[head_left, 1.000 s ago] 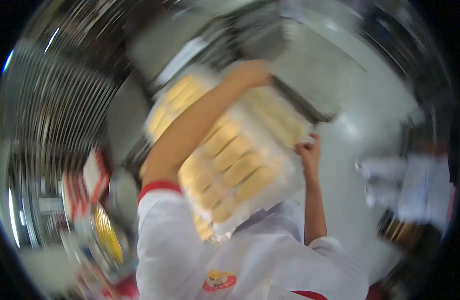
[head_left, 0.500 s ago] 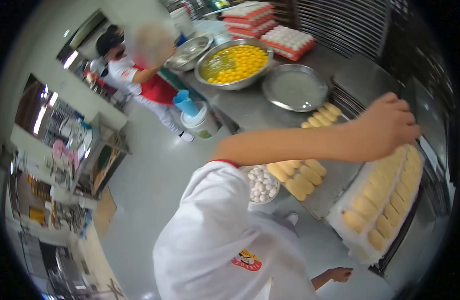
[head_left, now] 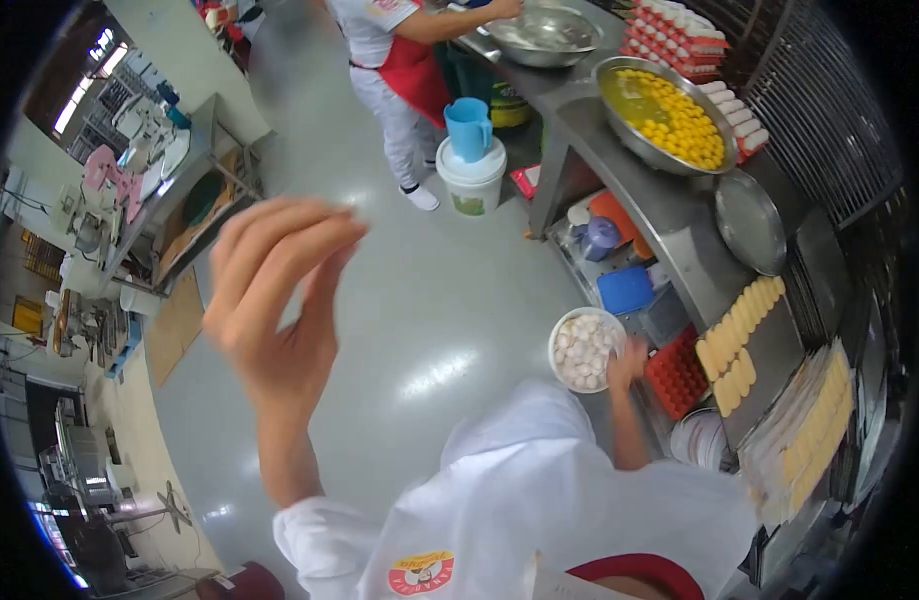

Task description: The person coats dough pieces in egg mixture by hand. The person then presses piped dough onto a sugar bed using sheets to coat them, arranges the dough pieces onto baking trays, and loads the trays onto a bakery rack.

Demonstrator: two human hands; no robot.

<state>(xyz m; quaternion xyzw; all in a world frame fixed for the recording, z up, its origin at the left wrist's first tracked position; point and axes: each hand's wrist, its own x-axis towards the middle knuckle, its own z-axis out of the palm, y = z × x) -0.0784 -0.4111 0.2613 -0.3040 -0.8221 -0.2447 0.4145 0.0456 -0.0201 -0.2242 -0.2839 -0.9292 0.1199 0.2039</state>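
looks down on a glossy grey floor (head_left: 410, 340) in a large workroom. shows, to the right, a long steel table (head_left: 680, 215) with a shelf beneath. takes in a slatted metal rack (head_left: 830, 120) along the table's back edge. includes a co-worker (head_left: 380, 80) in a red apron at the front edge, toward the far end, with one hand at the rim of a steel bowl (head_left: 545, 45). fills the bottom with the wearer's white shirt (head_left: 580, 500), marked by a small logo. has a layered stack of white sheets (head_left: 775, 440) at the table's near end, topped with long pale rolls.

sets a wide bowl of egg yolks (head_left: 640, 143) at mid-table, with egg trays (head_left: 675, 40) behind, toward the back edge, and a shallow round dish (head_left: 750, 225) just beside. carries more rolls (head_left: 737, 320) closer to the near end. stands a lidded white bucket (head_left: 475, 195) on the floor near the front edge, with a blue jug (head_left: 470, 128) on top.

keeps a white tub (head_left: 553, 352) of pale rounded pieces beside the lower shelf, next to a red egg tray (head_left: 678, 372). puts the right hand (head_left: 628, 362), blurred, at the tub's right rim; cannot tell whether touching or how bent in the fingers. raises the left hand (head_left: 280, 285) over bare floor, fingers loosely curved toward the thumb around a hollow palm.
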